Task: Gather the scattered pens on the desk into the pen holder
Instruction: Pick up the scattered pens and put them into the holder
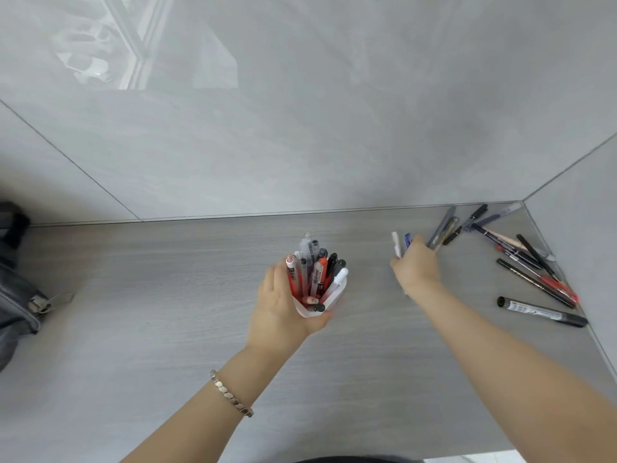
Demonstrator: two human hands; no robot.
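Observation:
A white pen holder (329, 300) stands at the middle of the grey desk (167, 295), packed with several red, black and clear pens. My left hand (283, 309) wraps around its left side. To the right, my right hand (417, 269) is closed on a few pens (400, 243), white and blue ends sticking up past the fingers; it is blurred. Several loose pens (531, 259) lie scattered in the desk's far right corner. A thick black marker (542, 311) lies nearest me at the right edge.
A dark grey bag (16, 295) with a metal zip pull sits at the left edge of the desk. Glossy grey wall panels (300, 128) close in the back and right side.

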